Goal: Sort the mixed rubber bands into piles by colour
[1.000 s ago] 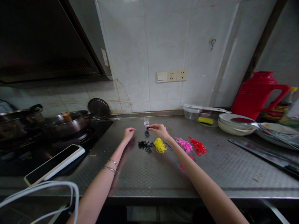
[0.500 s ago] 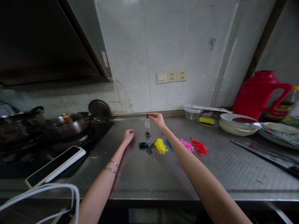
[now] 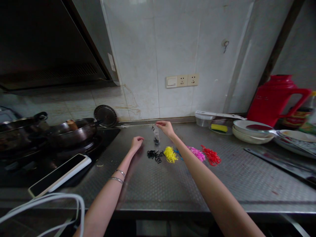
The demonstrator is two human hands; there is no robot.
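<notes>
A small clear container point(image 3: 156, 135) stands on the counter with black rubber bands in its bottom. More black bits point(image 3: 153, 128) show at its top, just below and left of my right hand point(image 3: 166, 127). The fingers of my right hand are pinched together; whether anything is between them cannot be made out. My left hand point(image 3: 136, 143) rests on the counter left of the container, its fingers curled, nothing visible in them. In front lie piles of black bands point(image 3: 155, 156), yellow bands point(image 3: 170, 154), pink bands point(image 3: 197, 153) and red bands point(image 3: 211, 155). My right forearm partly covers some blue bands point(image 3: 177, 152).
On the left are a stove with pans point(image 3: 71, 131) and a white-edged phone-like device point(image 3: 60, 174) beside a white cable point(image 3: 61, 196). To the right stand a clear tub point(image 3: 203, 119), a yellow sponge point(image 3: 219, 128), stacked bowls point(image 3: 251, 131), a knife point(image 3: 276, 164) and a red jug point(image 3: 271, 98).
The black bits that were at my right fingertips now sit slightly lower and left, at the container's top, apart from the fingertips. My left hand has stayed in place.
</notes>
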